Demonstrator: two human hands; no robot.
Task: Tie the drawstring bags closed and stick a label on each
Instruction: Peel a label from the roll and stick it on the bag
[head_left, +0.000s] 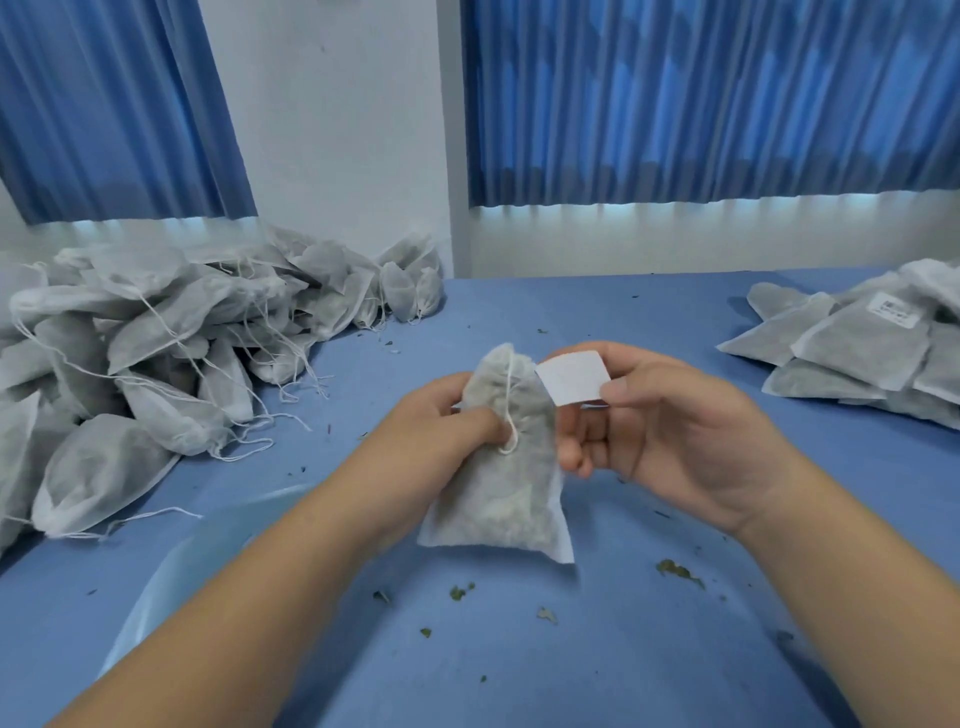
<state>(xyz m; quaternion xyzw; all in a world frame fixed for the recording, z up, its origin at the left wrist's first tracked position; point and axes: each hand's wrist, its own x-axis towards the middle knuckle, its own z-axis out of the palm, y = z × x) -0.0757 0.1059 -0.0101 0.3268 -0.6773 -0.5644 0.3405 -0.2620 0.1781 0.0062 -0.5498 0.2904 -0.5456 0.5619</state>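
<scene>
Bag: pale grey non-woven drawstring bag (498, 493) of dried leaf, gripped high up by the left hand (441, 415), just left of the right hand (675, 436)
Risk: the small white paper label (571, 376) could land crooked or creased on the lumpy fill, or stick to the thin white drawstring (510, 410) lying down the bag's face
Axis: runs away from the person, gathered neck farthest, flat bottom seam nearest
Hands: close together; left thumb pins the cord, right thumb and forefinger pinch the label
Beyond left hand: heap of loose-stringed grey bags (156, 338)
Beyond right hand: stack of labelled grey bags (857, 338)
</scene>
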